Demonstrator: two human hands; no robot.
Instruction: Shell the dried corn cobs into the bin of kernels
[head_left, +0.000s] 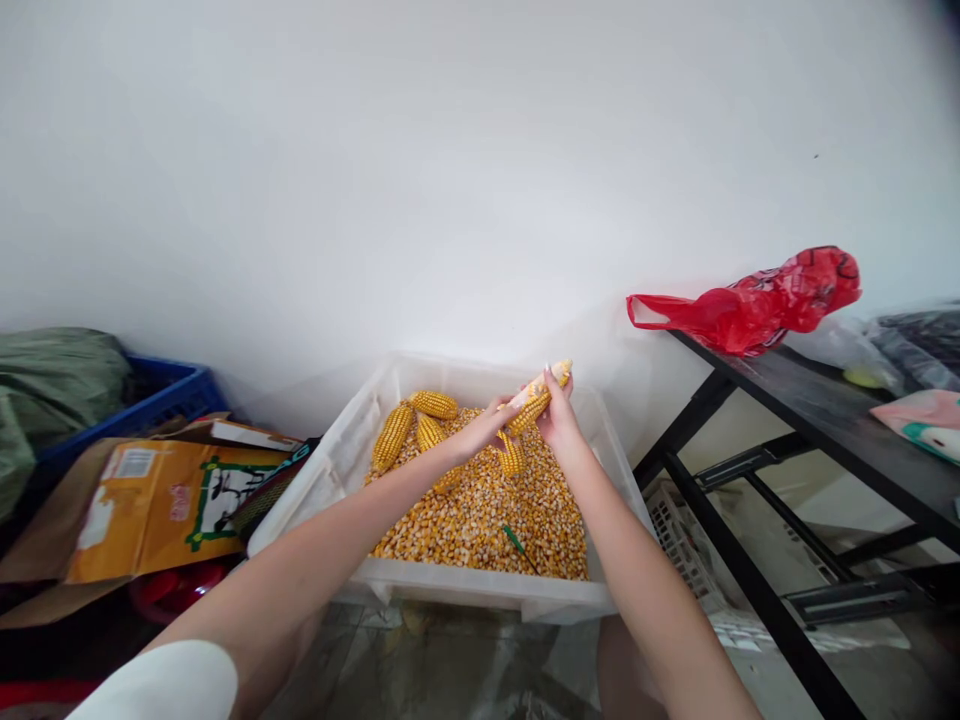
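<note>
Between both hands is a partly shelled corn cob (pixel 531 410), tilted up to the right above a white plastic bin (pixel 491 590). My left hand (pixel 484 428) grips its lower left end. Around its upper right end my right hand (pixel 556 405) is closed, thumb on top. A pale bare strip runs along the cob, with yellow kernels still on the underside. Loose corn kernels (pixel 465 530) fill the bin. Several whole corn cobs (pixel 393 437) lie on them at the left, and another cob (pixel 511 455) is just beneath my hands. A green-handled tool (pixel 514 540) rests on the kernels.
A black table (pixel 825 405) stands at the right with a red plastic bag (pixel 772 305) on its corner. Below it is a white basket (pixel 679 540). An orange cardboard box (pixel 161 505) and a blue crate (pixel 169 395) are at the left. A white wall rises behind the bin.
</note>
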